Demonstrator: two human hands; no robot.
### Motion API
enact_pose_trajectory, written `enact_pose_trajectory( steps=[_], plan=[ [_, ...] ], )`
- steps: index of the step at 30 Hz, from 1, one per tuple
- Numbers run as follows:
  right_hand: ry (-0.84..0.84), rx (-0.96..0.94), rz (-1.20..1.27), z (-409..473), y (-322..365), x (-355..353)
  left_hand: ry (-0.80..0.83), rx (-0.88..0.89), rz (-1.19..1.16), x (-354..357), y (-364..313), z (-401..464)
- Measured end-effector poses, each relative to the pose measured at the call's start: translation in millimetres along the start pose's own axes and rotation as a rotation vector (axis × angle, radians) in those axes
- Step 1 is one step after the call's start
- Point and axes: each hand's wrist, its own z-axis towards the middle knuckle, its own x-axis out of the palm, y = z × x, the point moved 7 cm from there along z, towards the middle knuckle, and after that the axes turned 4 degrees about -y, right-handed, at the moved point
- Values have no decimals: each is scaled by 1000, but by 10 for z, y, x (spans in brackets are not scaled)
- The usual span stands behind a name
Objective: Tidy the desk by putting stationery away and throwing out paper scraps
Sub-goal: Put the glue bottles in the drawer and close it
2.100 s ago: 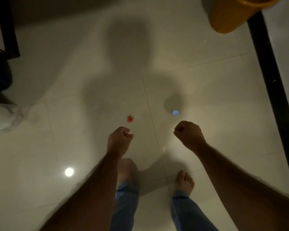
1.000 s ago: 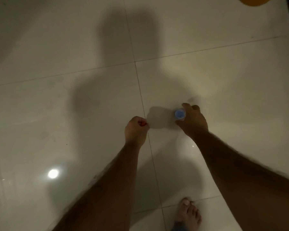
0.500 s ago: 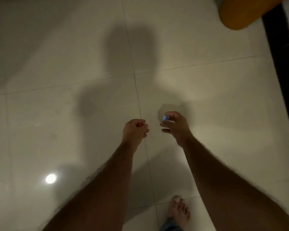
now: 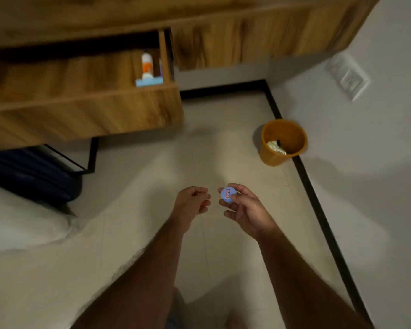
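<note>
**Nearly there: two small items in hand, drawer open, bin waiting**

Seemingly the person stands over a pale tiled floor (image 4: 138,233) with both arms stretched forward. The right hand (image 4: 243,206) pinches a small round blue item (image 4: 228,194) between thumb and fingertips; it carries a little red-and-white label, and whether it is an eraser, a cap or a tape roll cannot be told. The left hand (image 4: 191,203) is curled into a loose fist, and a faint reddish-orange glint at its fingers suggests something tiny is held inside, though what it is stays hidden.

Ahead and to the left, a wooden drawer (image 4: 86,115) of the desk (image 4: 247,39) stands pulled out. In its right-hand end sit an upright white-and-orange bottle (image 4: 147,64), possibly glue, and a light blue box (image 4: 149,81) in front of it, so some stationery appears to be stowed already. To the right, by the wall (image 4: 365,162), an orange waste bin (image 4: 281,143) holds crumpled pale scraps, which points to at least part of the paper clearing being done.

What seems left is to carry the blue item and whatever the left hand holds to their places, most likely the open drawer, then push it closed. The desk top is mostly out of sight, so how much remains there cannot be judged. A dark blue bag (image 4: 31,179) lies under the desk beside white bedding (image 4: 22,222).
</note>
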Motion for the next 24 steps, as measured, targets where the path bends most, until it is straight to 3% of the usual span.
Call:
enact_pose_trajectory(
  steps=[3, 8, 18, 24],
  plan=[
    [55, -60, -32, -531, 738, 439, -11, 102, -39, -147, -919, -601],
    [85, -137, -85, -1132, 1493, 985, -24, 254, -77, -388, -1892, -1313],
    [68, -190, -272, -1102, 1889, 1946, -39, 246, -216, -1191, -2430, -1426],
    [24, -207, -320, -702, 1851, 2598, -58, 263, -134, -1876, -2640, -1103]
  ],
)
